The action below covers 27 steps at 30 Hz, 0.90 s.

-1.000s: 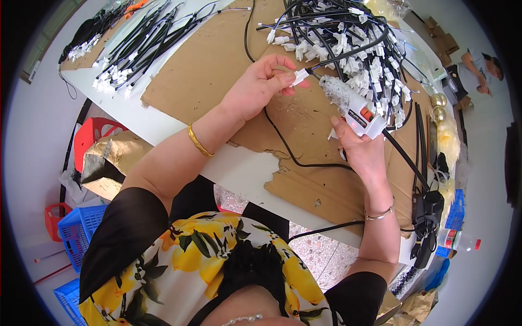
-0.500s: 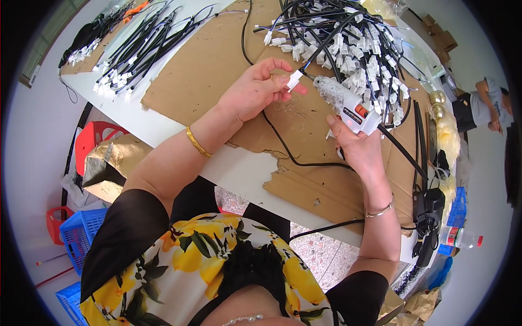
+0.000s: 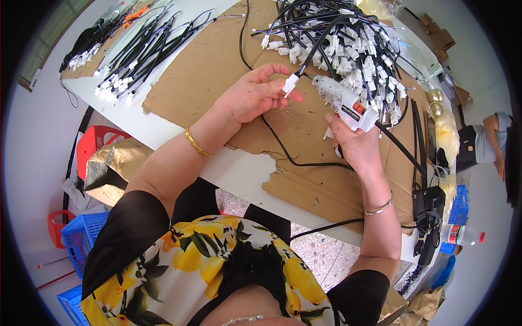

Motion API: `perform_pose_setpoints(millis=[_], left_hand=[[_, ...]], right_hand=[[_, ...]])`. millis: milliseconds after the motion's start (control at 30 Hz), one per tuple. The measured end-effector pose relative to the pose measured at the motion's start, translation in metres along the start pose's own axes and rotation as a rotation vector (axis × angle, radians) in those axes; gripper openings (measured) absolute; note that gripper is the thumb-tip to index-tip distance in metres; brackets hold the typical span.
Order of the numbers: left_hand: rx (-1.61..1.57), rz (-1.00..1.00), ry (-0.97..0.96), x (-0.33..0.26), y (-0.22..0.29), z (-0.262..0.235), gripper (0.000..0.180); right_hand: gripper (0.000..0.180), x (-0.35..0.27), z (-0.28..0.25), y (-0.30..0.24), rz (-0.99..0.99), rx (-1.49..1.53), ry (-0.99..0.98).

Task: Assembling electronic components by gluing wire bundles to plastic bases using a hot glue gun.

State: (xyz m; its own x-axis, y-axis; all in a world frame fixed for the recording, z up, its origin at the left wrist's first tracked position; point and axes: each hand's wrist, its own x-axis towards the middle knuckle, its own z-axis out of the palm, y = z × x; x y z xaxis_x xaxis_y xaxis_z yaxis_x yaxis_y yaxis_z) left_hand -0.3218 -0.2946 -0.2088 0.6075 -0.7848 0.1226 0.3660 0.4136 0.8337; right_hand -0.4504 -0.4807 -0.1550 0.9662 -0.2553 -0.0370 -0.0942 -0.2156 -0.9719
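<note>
Between the thumb and fingers of my left hand (image 3: 251, 96) is a white plastic connector (image 3: 291, 84), with a black cable running from it up to the heap. My right hand (image 3: 356, 148) is wrapped round the handle of a white hot glue gun (image 3: 348, 107). Its crusted nozzle points up and left, close beside the connector; whether the two touch I cannot tell. Beyond the gun lies a large heap of black cables with white connectors (image 3: 348, 54). Brown cardboard (image 3: 201, 81) covers the tabletop beneath both hands.
More cable bundles (image 3: 144, 51) lie at the far left of the white table (image 3: 217, 168). A black cord (image 3: 283, 144) crosses the cardboard. At right are a power strip (image 3: 429, 217) and a plastic bottle (image 3: 459, 234). Another person (image 3: 484, 141) stands beyond the right side.
The connector in my left hand has tilted slightly and shifted a little left. The glue gun has barely moved. The other person at right has shifted position.
</note>
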Motion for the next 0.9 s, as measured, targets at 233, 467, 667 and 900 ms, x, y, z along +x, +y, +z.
perform_pose_setpoints(millis=[233, 467, 667, 900], left_hand=[[-0.058, 0.019, -0.017, -0.003, 0.007, -0.002, 0.039], [0.020, 0.079, 0.088, -0.004, 0.012, 0.000, 0.047], [0.357, 0.245, 0.441, 0.002, 0.012, 0.017, 0.047], [1.067, 0.492, 0.712, 0.008, 0.049, 0.023, 0.040]], right_hand=[[0.017, -0.002, -0.002, 0.002, -0.130, 0.076, 0.040], [0.016, -0.005, -0.005, -0.001, -0.132, 0.083, 0.036], [0.014, -0.003, -0.007, -0.002, -0.274, 0.192, 0.105], [0.016, -0.012, -0.014, -0.010, -0.378, 0.201, 0.112]])
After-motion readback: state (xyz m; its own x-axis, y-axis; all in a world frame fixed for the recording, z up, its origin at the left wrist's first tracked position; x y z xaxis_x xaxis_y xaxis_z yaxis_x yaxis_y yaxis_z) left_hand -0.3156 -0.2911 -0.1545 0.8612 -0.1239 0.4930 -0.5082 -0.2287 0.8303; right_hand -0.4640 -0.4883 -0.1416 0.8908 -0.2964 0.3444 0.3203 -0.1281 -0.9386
